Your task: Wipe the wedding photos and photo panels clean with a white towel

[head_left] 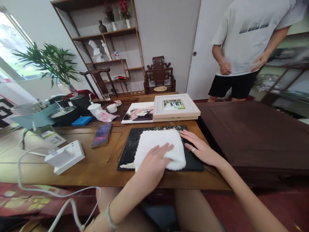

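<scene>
A fluffy white cloth [154,141] lies spread over a dark flat board [130,141] near the table's front edge. My left hand [154,161] rests on top of the cloth, fingers stretched out, and the cloth creases beside its thumb. Flat on the board's right side is my right hand [200,148], its fingers spread and a ring on one of them; its fingertips are close to the cloth's edge. Pale specks show on the board. A thin whitish strip [127,165] pokes out at the cloth's lower left. Most of the board's middle is hidden.
Behind the board lie a framed photo [177,106] and a printed picture panel [135,112]. Left are a white power strip [69,158] with cables, a blue box [82,120] and a teapot [94,108]. A person [241,48] stands beyond the brown table [253,135].
</scene>
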Motion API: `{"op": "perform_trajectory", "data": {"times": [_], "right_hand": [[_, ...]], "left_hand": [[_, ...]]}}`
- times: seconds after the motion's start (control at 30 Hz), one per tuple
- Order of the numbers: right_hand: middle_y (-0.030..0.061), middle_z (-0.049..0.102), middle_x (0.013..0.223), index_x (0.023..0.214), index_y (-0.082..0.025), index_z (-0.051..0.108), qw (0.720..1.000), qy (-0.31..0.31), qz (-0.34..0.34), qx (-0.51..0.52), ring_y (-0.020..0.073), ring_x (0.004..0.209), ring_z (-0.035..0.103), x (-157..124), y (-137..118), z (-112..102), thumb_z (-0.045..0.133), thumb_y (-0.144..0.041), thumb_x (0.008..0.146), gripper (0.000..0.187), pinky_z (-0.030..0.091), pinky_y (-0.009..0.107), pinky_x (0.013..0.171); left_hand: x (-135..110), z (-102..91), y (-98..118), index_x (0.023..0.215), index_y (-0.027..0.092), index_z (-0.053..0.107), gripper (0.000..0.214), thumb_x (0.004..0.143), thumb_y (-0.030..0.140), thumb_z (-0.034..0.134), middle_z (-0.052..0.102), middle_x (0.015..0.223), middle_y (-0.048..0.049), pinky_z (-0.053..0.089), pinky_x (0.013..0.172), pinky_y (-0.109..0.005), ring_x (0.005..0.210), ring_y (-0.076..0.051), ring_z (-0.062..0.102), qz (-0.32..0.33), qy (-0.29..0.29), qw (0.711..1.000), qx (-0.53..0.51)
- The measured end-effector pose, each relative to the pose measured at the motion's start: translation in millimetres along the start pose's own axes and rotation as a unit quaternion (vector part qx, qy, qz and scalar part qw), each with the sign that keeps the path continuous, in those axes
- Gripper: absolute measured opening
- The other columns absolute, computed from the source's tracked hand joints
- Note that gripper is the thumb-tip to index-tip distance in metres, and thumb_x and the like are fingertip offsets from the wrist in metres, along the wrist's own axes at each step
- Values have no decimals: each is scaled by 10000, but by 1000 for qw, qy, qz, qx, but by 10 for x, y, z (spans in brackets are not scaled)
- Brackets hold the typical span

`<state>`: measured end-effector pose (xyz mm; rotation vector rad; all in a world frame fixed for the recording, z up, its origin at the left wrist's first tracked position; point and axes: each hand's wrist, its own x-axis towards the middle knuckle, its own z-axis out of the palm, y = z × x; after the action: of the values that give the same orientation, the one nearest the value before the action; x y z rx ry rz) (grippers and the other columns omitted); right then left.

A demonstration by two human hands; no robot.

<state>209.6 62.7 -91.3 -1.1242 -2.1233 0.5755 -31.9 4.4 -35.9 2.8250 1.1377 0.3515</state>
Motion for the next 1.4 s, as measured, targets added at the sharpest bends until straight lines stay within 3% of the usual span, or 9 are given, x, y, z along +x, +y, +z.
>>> {"op": "perform_trajectory", "data": {"times": [0.2,0.4,0.53,0.87,0.97,1.07,1.23,1.3,1.4], "right_hand": [[35,381,1471,1349,-297,450,1000,1,1,4,241,1387,265,-6,-10,4,418,-385,923,436,221,508,1132],[30,395,1454,1377,-323,404,1000,3,-20,2,252,1365,308,6,-14,-7,414,-358,923,455,229,508,1130],[32,410,1441,1377,-321,404,1000,-3,-16,4,252,1356,323,4,-21,-19,406,-377,926,455,234,503,1130],[27,380,1471,1358,-305,434,1000,-3,0,15,239,1390,257,-14,-15,-15,412,-389,928,439,219,518,1131],[17,385,1470,1353,-319,440,1000,0,-1,19,245,1386,266,-9,-4,-4,418,-396,924,435,223,524,1129],[29,401,1460,1347,-302,456,1000,3,-1,15,243,1384,271,-6,-4,0,408,-384,927,430,225,514,1132],[27,402,1458,1355,-319,445,999,0,-27,33,262,1383,271,-10,-4,-20,420,-346,916,441,235,532,1123],[24,400,1460,1356,-323,443,999,-1,-29,34,261,1384,269,-9,-3,-25,424,-342,914,443,236,532,1122],[36,413,1451,1350,-310,453,1000,1,-15,20,252,1380,279,-3,-7,-19,411,-363,923,432,237,524,1125]], "left_hand": [[573,4,-341,1088,152,629,423,764,-14,413,556,1293,-120,362,1032,-411,1252,-241,456,-38,30,998,-28],[1060,-86,-281,962,154,650,282,831,63,419,665,1092,-60,428,911,-293,998,-204,592,30,25,993,-115],[1198,-76,-283,885,142,655,230,834,76,441,686,1014,-58,434,871,-287,933,-209,604,23,12,992,-121],[646,-201,-567,813,128,646,234,829,63,422,689,898,-70,461,816,-310,874,-220,619,-49,14,993,-109],[451,-178,-392,893,120,655,293,782,-2,413,666,1042,-111,446,895,-346,1027,-247,589,-59,18,995,-81],[236,-53,-4,1021,133,647,369,779,-20,415,536,1302,-140,398,996,-410,1230,-277,469,-51,3,999,-13],[-39,146,594,915,211,686,260,873,122,445,461,1392,-62,411,1004,-458,1282,-298,417,12,-7,999,50],[-27,134,629,920,216,686,269,881,125,436,466,1389,-53,432,989,-444,1269,-289,437,7,-11,998,58],[153,41,429,992,195,669,326,852,49,413,481,1376,-65,441,978,-438,1254,-282,455,-36,-34,997,61]]}}
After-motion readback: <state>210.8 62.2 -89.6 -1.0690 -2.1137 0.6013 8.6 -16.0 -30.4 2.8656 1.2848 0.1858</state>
